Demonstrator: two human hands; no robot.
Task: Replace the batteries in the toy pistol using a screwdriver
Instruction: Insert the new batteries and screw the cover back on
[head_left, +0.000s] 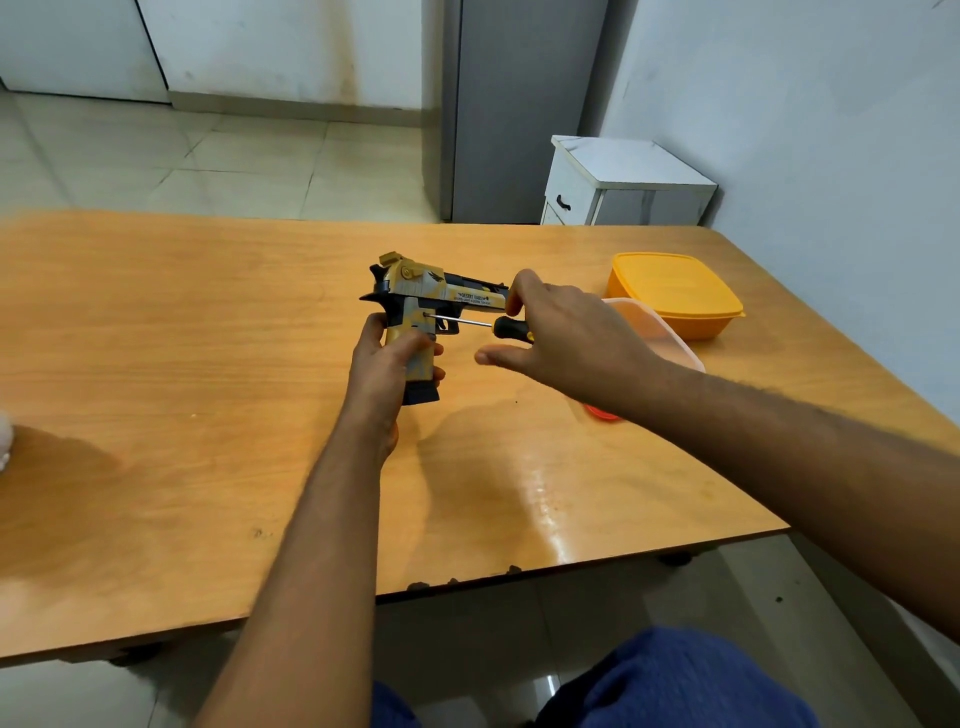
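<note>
Above wooden table, left hand gripping toy pistol upright

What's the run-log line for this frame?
left hand: grips toy pistol by handle | right hand: on screwdriver handle | tip: at grip screw | orange container: closed, table right

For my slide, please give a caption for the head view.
Left hand steadies toy pistol while right hand drives screwdriver into its grip.
</note>
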